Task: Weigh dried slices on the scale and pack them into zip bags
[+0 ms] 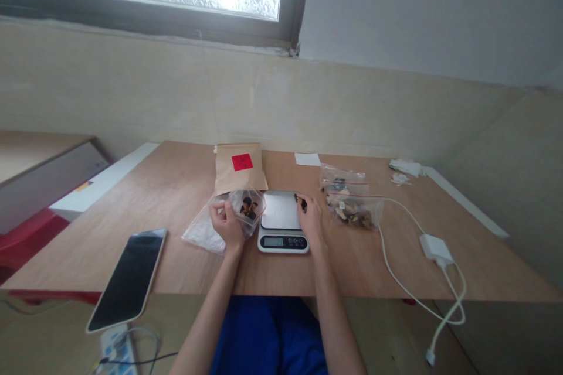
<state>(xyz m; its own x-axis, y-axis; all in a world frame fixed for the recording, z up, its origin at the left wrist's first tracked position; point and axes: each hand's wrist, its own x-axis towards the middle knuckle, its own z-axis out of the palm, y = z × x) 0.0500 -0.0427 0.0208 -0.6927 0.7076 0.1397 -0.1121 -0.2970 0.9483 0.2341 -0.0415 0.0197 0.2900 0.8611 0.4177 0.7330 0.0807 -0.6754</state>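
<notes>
My left hand (227, 226) is closed on the edge of a clear zip bag (259, 199), whose mouth faces the scale. Several dark brown dried pieces, perhaps mushrooms, lie inside the bag. With its fingers pinched, my right hand (311, 218) holds one dark dried piece (301, 201) over the right edge of the scale's plate. The white kitchen scale (281, 211) stands between my hands; its display is lit, but its digits are too small to read surely. Under my left hand lies an empty-looking clear plastic bag (204, 228).
A brown paper pouch (226, 173) with a red label lies behind the bag. Filled zip bags (356, 209) lie right of the scale. A white charger (436, 249) with cables is farther right. A phone (129, 275) overhangs the front left edge. White paper (308, 159) lies at the back.
</notes>
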